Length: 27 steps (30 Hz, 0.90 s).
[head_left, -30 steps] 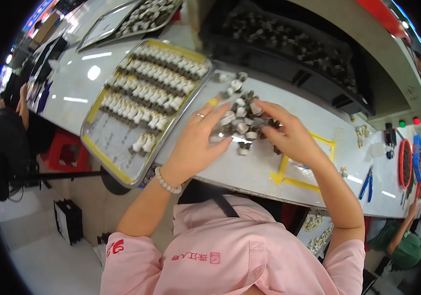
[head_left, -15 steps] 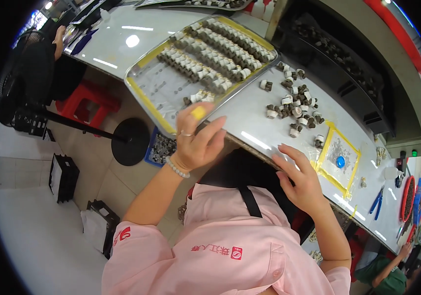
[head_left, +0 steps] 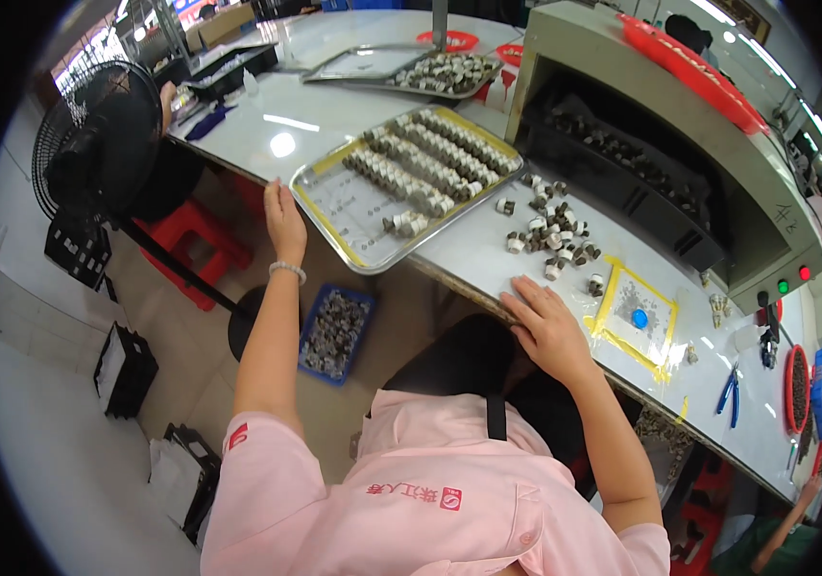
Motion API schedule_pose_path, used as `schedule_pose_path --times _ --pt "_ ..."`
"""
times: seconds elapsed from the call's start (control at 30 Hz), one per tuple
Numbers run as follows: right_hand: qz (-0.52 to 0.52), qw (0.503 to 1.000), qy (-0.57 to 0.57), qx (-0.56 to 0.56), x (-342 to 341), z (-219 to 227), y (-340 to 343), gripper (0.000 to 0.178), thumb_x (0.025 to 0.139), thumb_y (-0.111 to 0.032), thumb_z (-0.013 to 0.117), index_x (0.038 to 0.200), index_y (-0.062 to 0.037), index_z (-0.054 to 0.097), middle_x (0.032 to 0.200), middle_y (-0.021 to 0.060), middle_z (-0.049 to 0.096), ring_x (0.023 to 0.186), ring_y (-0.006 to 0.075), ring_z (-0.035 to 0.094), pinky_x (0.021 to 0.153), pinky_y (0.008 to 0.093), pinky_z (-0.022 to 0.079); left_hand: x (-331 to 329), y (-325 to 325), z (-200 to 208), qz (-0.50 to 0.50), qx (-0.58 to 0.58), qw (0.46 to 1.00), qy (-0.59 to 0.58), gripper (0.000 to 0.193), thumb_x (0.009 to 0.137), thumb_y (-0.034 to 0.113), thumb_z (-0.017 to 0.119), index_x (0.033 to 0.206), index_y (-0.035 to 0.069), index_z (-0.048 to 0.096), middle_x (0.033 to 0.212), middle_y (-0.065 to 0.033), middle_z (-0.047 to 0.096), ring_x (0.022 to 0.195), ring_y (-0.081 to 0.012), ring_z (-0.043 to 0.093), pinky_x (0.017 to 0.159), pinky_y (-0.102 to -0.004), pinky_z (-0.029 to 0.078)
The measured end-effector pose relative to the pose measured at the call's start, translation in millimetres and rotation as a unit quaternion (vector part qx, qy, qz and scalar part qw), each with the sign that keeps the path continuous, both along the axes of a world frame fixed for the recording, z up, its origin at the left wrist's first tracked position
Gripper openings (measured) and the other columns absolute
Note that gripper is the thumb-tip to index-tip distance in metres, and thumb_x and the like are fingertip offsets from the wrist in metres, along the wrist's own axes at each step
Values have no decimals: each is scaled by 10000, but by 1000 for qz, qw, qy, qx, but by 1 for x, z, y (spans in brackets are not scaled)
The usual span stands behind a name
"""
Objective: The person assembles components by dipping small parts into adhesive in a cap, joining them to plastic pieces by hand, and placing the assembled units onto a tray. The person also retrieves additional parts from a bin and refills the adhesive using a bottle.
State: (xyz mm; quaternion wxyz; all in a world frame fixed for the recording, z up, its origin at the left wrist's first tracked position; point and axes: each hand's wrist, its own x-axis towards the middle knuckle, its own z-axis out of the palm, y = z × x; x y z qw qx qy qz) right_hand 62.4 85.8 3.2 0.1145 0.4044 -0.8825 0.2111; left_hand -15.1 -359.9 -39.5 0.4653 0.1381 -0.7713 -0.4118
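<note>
Head view shows the person's left grip, a bare hand wearing a pale bead bracelet, just beside the left side of a metal tray at the near edge of the white surface. Its fingers lie close together and point away from the body; whether they are clamped on the tray's rim or only beside it, I cannot tell. The right grip is at the near edge of the surface, right of the tray, with fingers spread, thumb apart and nothing held.

The tray lies slantwise, its nearest corner jutting out past the near edge of the surface. Inside its yellow border, rows of small white-and-dark pieces fill the far and right part, with a short group nearer the person; the near left part is bare.

Right of the tray, a loose heap of similar pieces lies on the surface, before the dark opening of a beige machine. Between that heap and the near edge, yellow tape outlines a rectangle with a round blue object inside. Blue-handled pliers lie farther right, toward the surface's right end.
</note>
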Motion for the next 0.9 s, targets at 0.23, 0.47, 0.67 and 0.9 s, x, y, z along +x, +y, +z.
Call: schedule_pose_path --times 0.23,0.47,0.67,0.9 --pt "-11 999 -22 -34 1 -6 11 451 753 -57 660 1189 -81 551 1291 142 496 1250 302 429 1022 450 372 -43 -9 -18 -199 295 934 -34 559 983 381 349 1416 34 274 1434 -91 340 1299 -215 343 1072 -302 251" --pt "-8 998 -29 -54 -2 0 5 444 734 -11 641 1168 -61 564 1277 149 501 1225 313 456 999 460 386 -45 -42 -34 -227 412 882 27 651 959 471 386 1421 25 278 1428 -67 344 1277 -185 351 1059 -283 270" --pt "-19 997 -65 -37 -6 1 13 405 736 -18 630 1136 -72 593 1265 153 509 1226 320 458 987 480 376 -52 19 -18 -255 497 829 -8 747 906 597 407 1343 -9 397 1297 -87 477 1155 -172 459 991 -271 349" --pt "21 992 -106 -59 -6 0 -4 347 734 -48 650 1078 -86 634 1255 147 522 1235 324 452 995 508 345 -36 -17 -35 -156 440 881 75 548 929 520 426 1155 41 565 1027 -61 631 865 -149 601 784 -277 493"
